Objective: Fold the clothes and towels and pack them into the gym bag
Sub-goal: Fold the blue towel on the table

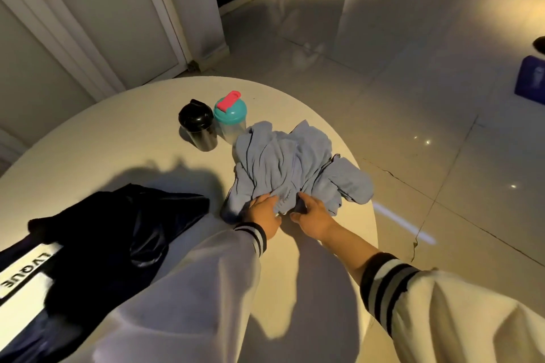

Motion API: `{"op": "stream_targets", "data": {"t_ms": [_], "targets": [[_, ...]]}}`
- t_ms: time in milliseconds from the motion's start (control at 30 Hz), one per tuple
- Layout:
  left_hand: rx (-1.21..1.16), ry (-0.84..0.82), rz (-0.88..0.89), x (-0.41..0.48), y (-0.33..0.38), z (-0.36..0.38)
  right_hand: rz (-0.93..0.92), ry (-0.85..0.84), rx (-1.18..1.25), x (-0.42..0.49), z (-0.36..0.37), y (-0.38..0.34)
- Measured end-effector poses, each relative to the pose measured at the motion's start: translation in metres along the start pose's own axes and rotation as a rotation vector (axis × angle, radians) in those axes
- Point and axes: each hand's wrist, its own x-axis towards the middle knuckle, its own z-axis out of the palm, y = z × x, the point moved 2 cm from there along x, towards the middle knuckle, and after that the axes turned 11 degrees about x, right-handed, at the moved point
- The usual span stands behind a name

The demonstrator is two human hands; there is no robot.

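A crumpled light-blue garment (295,162) lies in a heap on the right side of the round white table (124,141). My left hand (264,211) reaches into its near edge, with the fingertips tucked under a fold of the cloth. My right hand (312,214) is just beside it and grips the same near edge, its fingers hidden in the fabric. A dark navy gym bag (97,244) with a white strap printed with letters lies slumped on the table's left side.
A black shaker bottle (197,124) and a clear shaker with a teal lid and pink cap (230,115) stand behind the garment. The table edge drops to tiled floor (413,97) on the right. A blue box (530,79) sits at far right.
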Motion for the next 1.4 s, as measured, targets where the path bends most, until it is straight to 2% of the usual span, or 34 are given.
{"op": "stream_targets", "data": {"t_ms": [100, 200, 300, 367, 433, 500, 567, 667, 767, 833, 967, 1067, 1167, 1333, 1400], "targets": [[-0.429, 0.231, -0.104, -0.019, -0.001, -0.012, -0.016, -0.025, 0.068, 0.001, 0.003, 0.009], [-0.509, 0.384, -0.127, -0.042, 0.007, -0.041, -0.066, -0.011, 0.102, -0.009, 0.006, 0.018], [-0.514, 0.321, -0.13, -0.06, 0.001, -0.047, -0.115, 0.002, 0.067, -0.018, 0.014, 0.023], [-0.426, 0.153, -0.17, -0.07, -0.018, -0.037, -0.091, -0.013, -0.142, -0.035, 0.022, 0.017], [-0.257, 0.026, -0.184, -0.086, -0.035, -0.028, -0.088, -0.054, -0.239, -0.049, 0.033, 0.018], [-0.195, 0.068, -0.215, -0.108, -0.044, -0.025, -0.153, -0.071, -0.196, -0.065, 0.045, 0.019], [-0.252, 0.128, -0.252, -0.137, -0.049, -0.027, -0.198, -0.061, -0.142, -0.08, 0.058, 0.022], [-0.278, 0.109, -0.214, -0.178, -0.067, -0.014, -0.306, -0.061, -0.289, -0.105, 0.084, 0.035], [-0.328, 0.119, -0.286, -0.21, -0.092, 0.015, -0.461, -0.086, -0.359, -0.125, 0.116, 0.057], [-0.368, 0.163, -0.305, -0.225, -0.105, 0.032, -0.531, -0.073, -0.34, -0.136, 0.137, 0.067], [-0.419, 0.344, -0.198, -0.241, -0.131, 0.078, -0.59, 0.007, -0.424, -0.139, 0.176, 0.101], [-0.421, 0.397, -0.127, -0.246, -0.146, 0.117, -0.801, 0.188, -0.528, -0.137, 0.201, 0.13], [-0.273, 0.563, -0.035, -0.249, -0.149, 0.14, -1.04, 0.316, -0.619, -0.14, 0.213, 0.142], [-0.179, 0.801, 0.028, -0.272, -0.151, 0.163, -1.149, 0.312, -0.579, -0.156, 0.213, 0.156], [-0.293, 0.792, -0.021, -0.301, -0.146, 0.172, -1.164, 0.249, -0.554, -0.173, 0.217, 0.166]]}}
